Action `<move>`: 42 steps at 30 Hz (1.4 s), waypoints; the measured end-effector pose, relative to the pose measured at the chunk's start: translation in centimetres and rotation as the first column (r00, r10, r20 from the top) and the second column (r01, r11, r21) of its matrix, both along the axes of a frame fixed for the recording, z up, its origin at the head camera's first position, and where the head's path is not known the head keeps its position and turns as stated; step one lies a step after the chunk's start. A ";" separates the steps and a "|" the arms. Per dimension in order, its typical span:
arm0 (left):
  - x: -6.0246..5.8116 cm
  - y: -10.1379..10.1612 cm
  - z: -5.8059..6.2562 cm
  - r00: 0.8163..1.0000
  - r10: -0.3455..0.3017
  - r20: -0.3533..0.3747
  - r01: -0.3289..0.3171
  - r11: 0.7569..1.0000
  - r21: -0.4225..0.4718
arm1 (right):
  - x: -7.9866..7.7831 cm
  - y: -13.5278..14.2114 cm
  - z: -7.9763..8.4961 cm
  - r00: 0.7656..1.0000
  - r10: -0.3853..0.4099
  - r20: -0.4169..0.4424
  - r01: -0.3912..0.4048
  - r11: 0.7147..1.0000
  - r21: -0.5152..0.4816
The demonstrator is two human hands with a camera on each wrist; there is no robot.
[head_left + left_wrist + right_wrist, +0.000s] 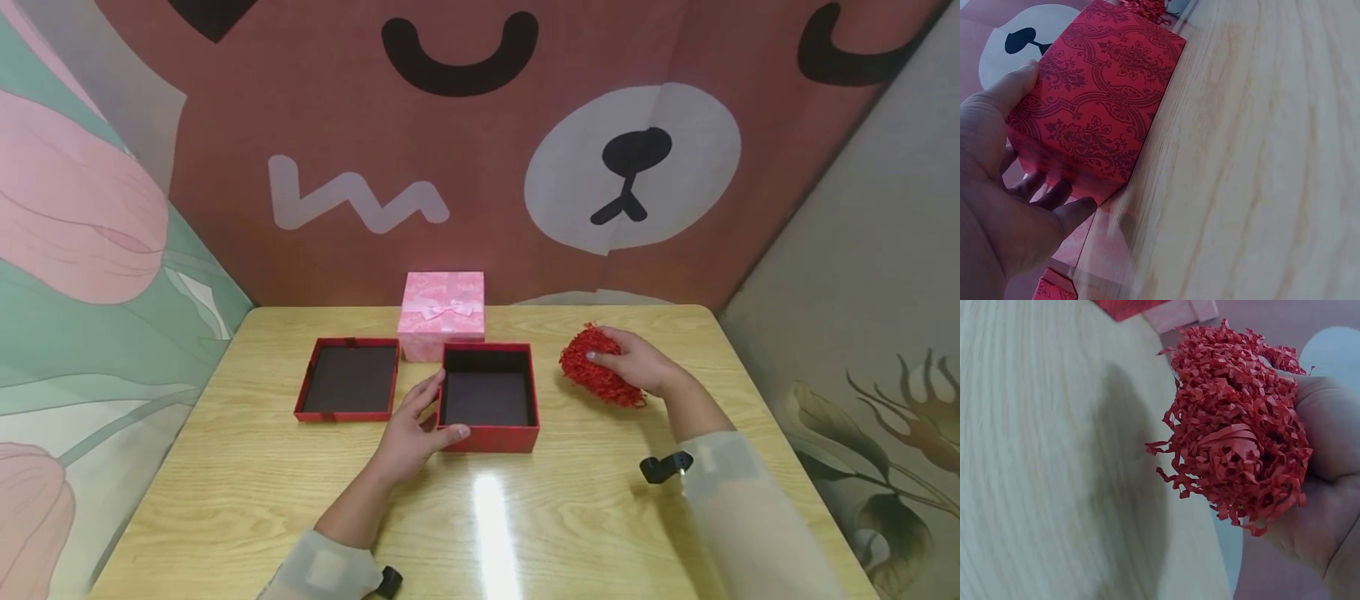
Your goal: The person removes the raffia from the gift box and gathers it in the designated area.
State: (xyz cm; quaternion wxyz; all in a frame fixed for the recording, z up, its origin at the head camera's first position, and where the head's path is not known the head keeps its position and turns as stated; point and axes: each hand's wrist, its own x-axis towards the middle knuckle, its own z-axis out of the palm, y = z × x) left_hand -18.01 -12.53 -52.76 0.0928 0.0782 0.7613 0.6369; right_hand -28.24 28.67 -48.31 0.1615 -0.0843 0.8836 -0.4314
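A red gift box (491, 440) with a dark inside stands on the table, its top uncovered and nothing in it. My left hand (411, 433) holds it at the near left corner, thumb on the front wall and fingers along the left side. Dark scrollwork covers the box's red wall (1100, 94) in the left wrist view. Off to the right, my right hand (637, 362) grips a bundle of red shredded paper (596, 367). In the right wrist view the crinkled paper (1235, 431) hangs above the table, with loose strands sticking out and most fingers hidden.
The red box lid (352, 379) lies inside up on the left, its lining dark. Behind the red box stands a pink gift box (442, 321) with a bow, close to the back wall (480, 183). All of it stands on a wooden table (247, 500).
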 end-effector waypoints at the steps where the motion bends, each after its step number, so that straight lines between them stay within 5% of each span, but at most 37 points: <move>1: 0.0 0.0 0.0 1.000 0.001 0.000 -0.001 1.000 -0.003 | 0.0 0.2 -0.2 1.000 -0.009 -0.001 0.009 1.000 0.005; 21: 0.0 0.1 0.2 1.000 0.006 -0.006 -0.006 1.000 0.001 | -0.2 3.6 -2.6 0.983 -0.121 -0.140 0.150 0.965 0.213; 42: 0.0 0.0 0.0 1.000 0.011 -0.004 -0.011 1.000 -0.004 | 0.3 5.5 -5.2 0.948 -0.185 -0.259 0.254 0.930 0.266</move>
